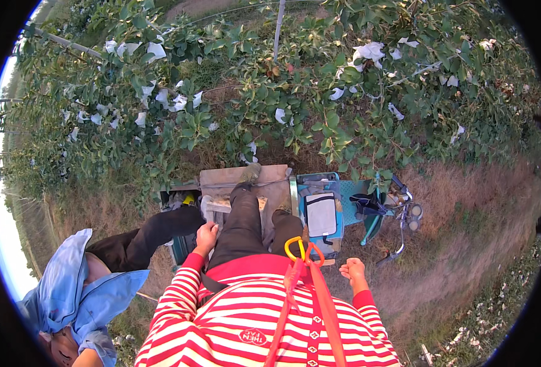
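My left hand (206, 238) is closed beside my dark-trousered thigh (244, 223), fingers curled in; whether anything is inside them I cannot make out. Out to the right, my right hand (353, 271) makes a loose fist above dry grass, with nothing visible in it. Both arms wear red-and-white striped sleeves. Between them, red straps (326, 300) hang over my front, joined to a yellow loop (293, 248) and an orange loop (314, 253). My feet stand in the cargo bed (276, 177) of a tricycle, one shoe (250, 173) at its far board.
Leafy branches (258, 104) with several white wrappings (368, 52) spread ahead, crossed by a grey post (279, 27). The tricycle's blue-green front, seat pad (320, 215) and handlebars (405, 211) lie right. At left, another person in a blue head covering (68, 269) is close by.
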Action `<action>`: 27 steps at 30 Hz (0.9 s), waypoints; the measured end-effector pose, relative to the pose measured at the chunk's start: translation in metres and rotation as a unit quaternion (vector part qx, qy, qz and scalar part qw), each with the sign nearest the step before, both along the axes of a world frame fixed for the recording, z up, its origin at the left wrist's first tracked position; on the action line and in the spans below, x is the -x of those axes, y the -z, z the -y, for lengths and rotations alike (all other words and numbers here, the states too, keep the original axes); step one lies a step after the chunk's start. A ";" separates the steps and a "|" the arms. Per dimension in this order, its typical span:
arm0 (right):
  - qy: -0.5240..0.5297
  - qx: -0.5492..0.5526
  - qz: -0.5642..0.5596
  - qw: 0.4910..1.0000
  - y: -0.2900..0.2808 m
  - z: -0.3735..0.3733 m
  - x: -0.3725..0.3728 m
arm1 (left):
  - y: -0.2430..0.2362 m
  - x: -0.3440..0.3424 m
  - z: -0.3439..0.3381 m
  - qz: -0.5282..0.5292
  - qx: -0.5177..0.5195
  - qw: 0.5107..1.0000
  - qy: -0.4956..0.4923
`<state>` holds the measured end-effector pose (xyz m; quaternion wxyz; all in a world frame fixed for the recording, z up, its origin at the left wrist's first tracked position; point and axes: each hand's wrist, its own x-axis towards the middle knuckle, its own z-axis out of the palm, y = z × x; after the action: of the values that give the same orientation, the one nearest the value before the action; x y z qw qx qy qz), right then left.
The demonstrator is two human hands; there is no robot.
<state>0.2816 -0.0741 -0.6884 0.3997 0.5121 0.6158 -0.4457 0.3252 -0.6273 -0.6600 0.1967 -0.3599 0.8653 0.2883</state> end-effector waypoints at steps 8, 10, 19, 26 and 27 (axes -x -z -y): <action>0.000 0.033 -0.020 0.999 -0.012 0.020 0.057 | -0.014 -0.020 0.010 0.026 -0.018 0.999 -0.019; 0.008 0.033 -0.050 0.998 -0.013 0.028 0.086 | -0.021 -0.018 0.018 0.009 -0.010 1.000 -0.023; -0.025 0.062 -0.134 0.989 -0.051 0.088 0.151 | 0.021 0.017 0.061 -0.059 -0.084 0.992 -0.069; -0.125 0.208 -0.316 0.917 -0.171 0.213 0.249 | -0.150 0.226 -0.011 -0.279 -0.544 0.771 -0.178; -0.141 0.235 -0.375 0.885 -0.196 0.235 0.261 | -0.176 0.240 -0.023 -0.295 -0.558 0.764 -0.131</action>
<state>0.0204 -0.3092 -0.4919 0.3062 0.1052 0.6626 -0.6754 0.0849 -0.6046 -0.4835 0.0580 -0.1932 0.5114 0.8354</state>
